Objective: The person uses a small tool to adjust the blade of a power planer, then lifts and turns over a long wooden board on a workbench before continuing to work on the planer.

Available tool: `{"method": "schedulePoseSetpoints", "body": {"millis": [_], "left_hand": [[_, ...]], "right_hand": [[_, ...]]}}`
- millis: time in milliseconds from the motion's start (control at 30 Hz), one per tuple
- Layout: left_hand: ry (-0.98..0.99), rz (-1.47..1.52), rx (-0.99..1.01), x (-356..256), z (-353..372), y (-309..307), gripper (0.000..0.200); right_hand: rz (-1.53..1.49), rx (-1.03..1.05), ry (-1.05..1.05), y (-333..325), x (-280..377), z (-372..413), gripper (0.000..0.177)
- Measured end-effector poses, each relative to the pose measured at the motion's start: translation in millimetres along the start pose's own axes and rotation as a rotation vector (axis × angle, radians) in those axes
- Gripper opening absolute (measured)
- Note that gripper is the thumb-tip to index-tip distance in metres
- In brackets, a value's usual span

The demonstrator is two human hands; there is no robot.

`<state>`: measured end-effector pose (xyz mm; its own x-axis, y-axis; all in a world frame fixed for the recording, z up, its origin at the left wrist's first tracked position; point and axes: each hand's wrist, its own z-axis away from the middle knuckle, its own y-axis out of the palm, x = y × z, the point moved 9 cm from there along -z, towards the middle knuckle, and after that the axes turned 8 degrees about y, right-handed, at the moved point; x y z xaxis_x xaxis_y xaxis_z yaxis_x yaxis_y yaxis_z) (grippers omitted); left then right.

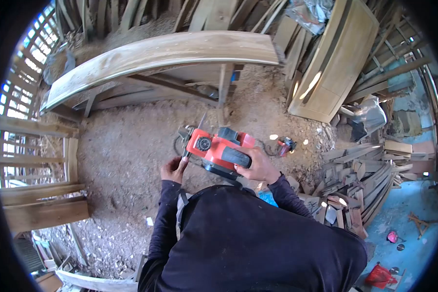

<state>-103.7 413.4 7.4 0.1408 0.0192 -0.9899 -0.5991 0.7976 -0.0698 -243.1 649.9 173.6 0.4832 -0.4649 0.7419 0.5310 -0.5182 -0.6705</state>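
A red and black electric planer (214,150) is held in front of my body, above the dirt floor, with its round black knob facing up. My right hand (258,168) is wrapped around its black rear handle. At the other end, my left hand (173,170) pinches a thin metal piece at the planer's side, thumb and fingers close together. Part of the planer's underside and the left fingertips are hidden. Beyond the tool, a long pale wooden plank (165,51) lies across a timber support.
A second red power tool (286,145) lies on the floor to the right. Offcuts (355,190) are piled at the right, and a wooden door panel (338,63) leans behind. A slatted wall (29,146) is at left; shavings cover the floor (126,141).
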Motion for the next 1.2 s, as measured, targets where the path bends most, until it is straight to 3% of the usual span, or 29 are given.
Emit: {"method": "schedulePoseSetpoints", "body": {"millis": [133,167,233,400,567,700,733,767,867,967,1033,1100,1133,1200], "left_hand": [[-0.032,-0.011,0.019,29,-12,86,0.026],[-0.037,-0.016,-0.009,29,-14,112,0.026],[-0.06,-0.096,-0.069,25,-12,145,0.026],[-0.047,-0.199,-0.037,-1,-22,211,0.033],[-0.066,-0.35,0.045,-64,-52,253,0.037],[0.001,-0.235,0.051,-60,-93,270,0.037],[0.028,-0.155,0.011,-65,-101,276,0.037],[-0.018,-0.301,0.033,-63,-111,279,0.038],[-0.012,-0.254,0.034,-72,-133,295,0.039],[-0.046,-0.155,0.023,-87,-151,324,0.038],[-0.041,-0.17,0.019,-64,-162,345,0.037],[-0.049,-0.115,0.014,-65,-180,377,0.036],[-0.087,-0.021,-0.007,-66,-181,393,0.036],[-0.127,0.002,-0.018,-67,-182,421,0.037]], "right_hand": [[-0.01,0.07,-0.005,-45,-82,1,0.047],[-0.064,0.049,-0.077,-61,-93,-3,0.044],[-0.091,0.161,0.005,-82,-127,-8,0.043],[-0.061,0.114,-0.017,-135,-178,-19,0.042],[-0.036,0.068,0.037,-178,-192,-33,0.042],[-0.013,-0.028,0.104,-202,-196,-50,0.039],[-0.039,0.083,0.194,-202,-198,-58,0.042],[-0.016,0.095,0.198,-207,-204,-64,0.042],[0.061,-0.085,0.151,-235,-199,-80,0.043],[0.011,0.013,0.087,-254,-229,-113,0.04],[0.003,0.165,0.168,-268,-240,-133,0.04],[0.039,0.192,0.065,-291,-257,-159,0.041],[0.139,0.104,-0.056,-311,-247,-165,0.043],[0.131,0.191,-0.048,-330,-263,-181,0.042]]}}
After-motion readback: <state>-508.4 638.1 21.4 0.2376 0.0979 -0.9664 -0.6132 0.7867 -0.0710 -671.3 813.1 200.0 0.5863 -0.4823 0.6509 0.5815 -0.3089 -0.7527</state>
